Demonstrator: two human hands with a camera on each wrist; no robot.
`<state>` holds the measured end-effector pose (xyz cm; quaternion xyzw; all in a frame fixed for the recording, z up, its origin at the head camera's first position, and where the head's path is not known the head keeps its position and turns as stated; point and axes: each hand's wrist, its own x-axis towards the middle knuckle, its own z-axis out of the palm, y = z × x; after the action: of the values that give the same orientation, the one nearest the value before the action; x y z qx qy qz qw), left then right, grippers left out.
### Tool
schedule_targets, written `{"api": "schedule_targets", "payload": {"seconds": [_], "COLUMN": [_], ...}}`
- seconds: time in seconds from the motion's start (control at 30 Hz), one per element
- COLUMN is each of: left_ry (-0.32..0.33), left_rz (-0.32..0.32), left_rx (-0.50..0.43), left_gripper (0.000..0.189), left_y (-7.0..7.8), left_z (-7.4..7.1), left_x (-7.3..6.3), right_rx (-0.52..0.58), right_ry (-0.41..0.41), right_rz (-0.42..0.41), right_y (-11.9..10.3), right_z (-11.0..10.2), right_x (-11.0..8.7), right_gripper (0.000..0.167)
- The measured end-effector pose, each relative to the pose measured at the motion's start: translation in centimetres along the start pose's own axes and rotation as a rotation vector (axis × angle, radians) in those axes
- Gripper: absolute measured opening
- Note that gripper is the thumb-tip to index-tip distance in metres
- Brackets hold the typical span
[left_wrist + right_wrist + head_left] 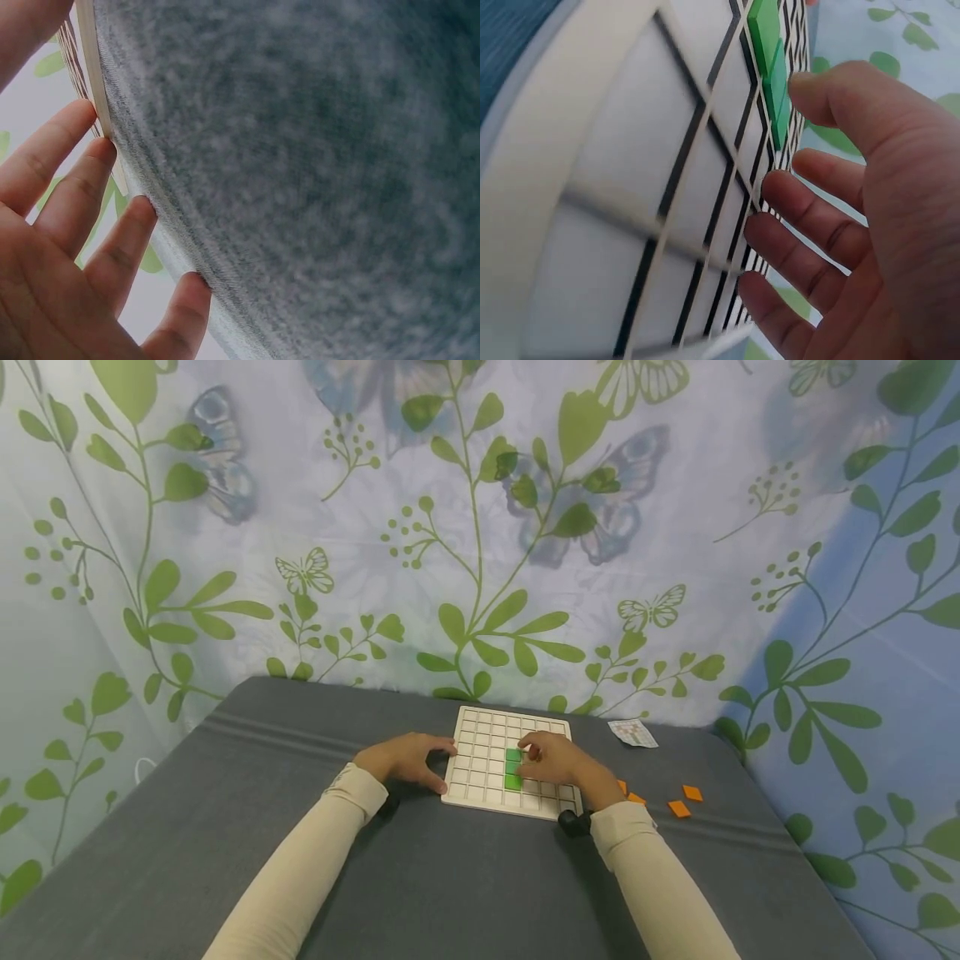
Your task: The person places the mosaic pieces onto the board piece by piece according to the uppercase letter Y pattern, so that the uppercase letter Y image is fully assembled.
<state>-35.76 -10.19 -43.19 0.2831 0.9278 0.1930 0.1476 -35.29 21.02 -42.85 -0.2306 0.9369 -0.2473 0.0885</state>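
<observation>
A pale wooden grid board (480, 739) lies on the grey cloth surface. Along its left edge rests my left hand (405, 758), thumb and fingers spread; the left wrist view shows two fingertips (103, 148) touching the board's side. Over the right half of the board is my right hand (558, 760), with the thumb close to the green tiles (513, 755) that stand in a column near the middle. From the right wrist, the thumb (817, 94) is beside a green tile (765, 37), and the fingers, slightly bent, hover at the grid with nothing seen between them.
Orange tiles (679, 809) lie loose to the right of the board, some partly behind my right forearm. A small printed paper (632, 732) sits at the back right. A patterned curtain (420, 568) hangs behind the table.
</observation>
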Motion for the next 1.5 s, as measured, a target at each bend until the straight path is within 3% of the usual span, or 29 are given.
{"api": "schedule_targets", "payload": {"seconds": [0.17,0.37,0.5,0.63,0.97,1.5], "left_ry": [-0.002,-0.006,-0.007,-0.014,-0.021,-0.014], "left_rz": [0.005,-0.008,0.014,0.027,0.025,0.016], "left_rx": [-0.005,-0.003,-0.013,-0.010,-0.016,-0.011], "left_gripper": [0.072,0.072,0.072,0.071,0.071,0.070], "left_y": [-0.1,-0.1,0.1,0.3,-0.2,-0.1], "left_z": [0.1,0.1,-0.1,-0.3,0.2,-0.1], "left_x": [-0.1,-0.2,-0.2,-0.1,0.0,0.1], "right_rx": [-0.010,-0.102,-0.180,-0.264,-0.306,-0.376], "right_ry": [0.065,0.142,0.138,0.127,0.175,0.203], "right_rz": [-0.002,0.085,0.133,0.159,0.119,0.211], "right_y": [2.1,5.8,8.1,9.4,9.5,8.9], "right_z": [-1.0,-3.2,-4.4,-4.5,-3.7,-3.4], "right_x": [-2.4,-8.5,-12.5,-14.8,-15.0,-13.9], "right_gripper": [0.038,0.033,0.039,0.038,0.024,0.025]}}
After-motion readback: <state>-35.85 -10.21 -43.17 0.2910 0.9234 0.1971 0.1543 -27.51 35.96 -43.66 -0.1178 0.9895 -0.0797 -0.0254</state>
